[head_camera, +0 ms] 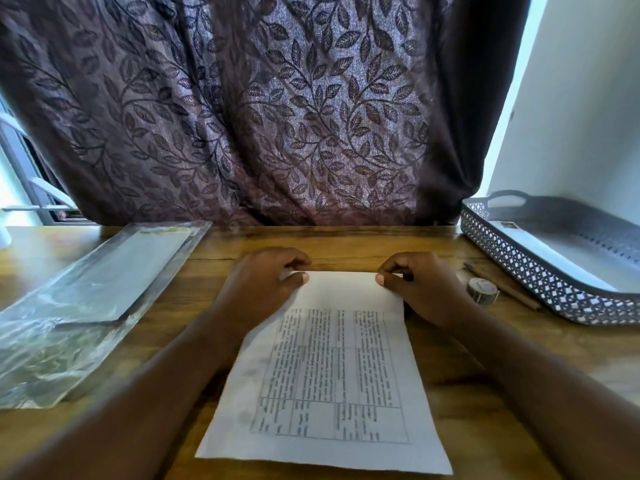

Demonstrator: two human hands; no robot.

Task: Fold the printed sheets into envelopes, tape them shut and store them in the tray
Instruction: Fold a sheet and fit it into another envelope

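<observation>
A printed sheet (329, 372) with a table of text lies flat on the wooden table (460, 403), its long side running away from me. My left hand (266, 278) pinches the sheet's far left corner between thumb and fingers. My right hand (419, 285) pinches the far right corner the same way. A small roll of tape (482, 289) sits just right of my right hand. At the right stands a grey lattice-sided tray (540, 271) with a white sheet or envelope (568, 258) lying in it.
A clear plastic sleeve (86, 299) holding paper lies at the left of the table. A pen or pencil (509, 289) lies between the tape and the tray. A dark leaf-patterned curtain (263, 109) hangs right behind the table's far edge.
</observation>
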